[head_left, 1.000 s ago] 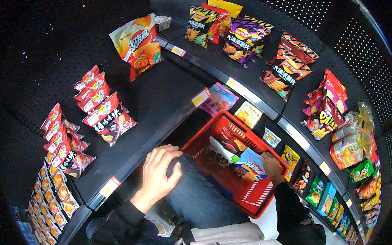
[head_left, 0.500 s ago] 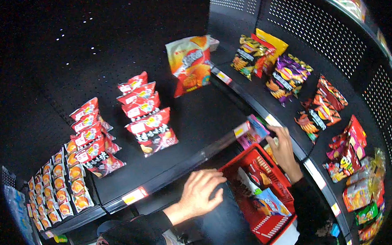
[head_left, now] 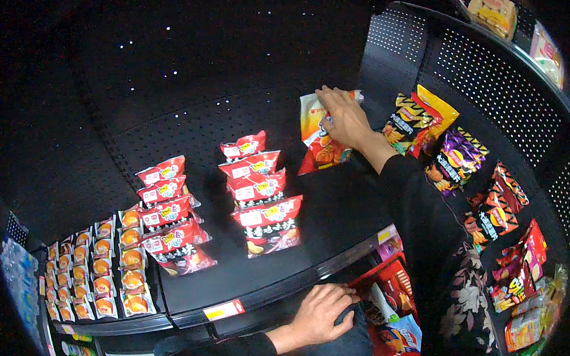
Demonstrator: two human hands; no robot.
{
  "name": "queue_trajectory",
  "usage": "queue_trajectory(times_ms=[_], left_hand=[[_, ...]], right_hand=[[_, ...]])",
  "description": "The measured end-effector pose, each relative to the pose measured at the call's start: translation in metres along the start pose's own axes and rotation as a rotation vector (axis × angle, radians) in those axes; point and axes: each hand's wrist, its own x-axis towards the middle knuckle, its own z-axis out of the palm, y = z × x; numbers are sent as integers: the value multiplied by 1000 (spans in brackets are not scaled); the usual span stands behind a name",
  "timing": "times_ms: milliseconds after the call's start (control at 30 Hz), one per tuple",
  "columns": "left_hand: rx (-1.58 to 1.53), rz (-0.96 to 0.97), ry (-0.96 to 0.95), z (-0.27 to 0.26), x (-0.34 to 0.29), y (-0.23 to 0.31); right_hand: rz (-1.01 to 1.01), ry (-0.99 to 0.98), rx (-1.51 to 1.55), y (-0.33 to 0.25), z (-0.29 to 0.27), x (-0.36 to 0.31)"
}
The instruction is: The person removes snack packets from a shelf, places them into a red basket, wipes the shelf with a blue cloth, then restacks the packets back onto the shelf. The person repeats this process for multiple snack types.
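Note:
My right hand [head_left: 346,120] is on the upper part of a large white, orange and red snack bag [head_left: 325,151], which stands on the shelf. Its fingers lie over the bag's top edge and the thumb presses on the front. Below the shelf edge, my left hand [head_left: 324,312] rests on my dark-trousered knee, holding nothing, with its fingers loosely bent. Just right of that knee is a red shopping basket [head_left: 403,281], partly hidden by my right sleeve. Inside it lie several snack packs, among them a blue one [head_left: 399,334].
Two rows of red-and-black snack bags [head_left: 271,227] stand mid-shelf. Packaged round cakes [head_left: 134,279] fill rows at the left. Chip bags [head_left: 455,159] line the right-hand shelf, behind my right arm. The shelf's front edge [head_left: 278,288] curves between my hands.
My right hand has left the small pack beside the basket and moved up and away onto the large snack bag. My left hand stays on the knee. The view has shifted.

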Motion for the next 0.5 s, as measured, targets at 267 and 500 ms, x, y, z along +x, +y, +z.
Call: queue_trajectory(times_ms=[267, 500], left_hand=[[-12, -11, 6, -2, -1, -7], [-18, -25, 22, 1, 2, -5]], right_hand=[[123, -117, -121, 7, 6, 28], [105, -140, -155, 32, -9, 7]])
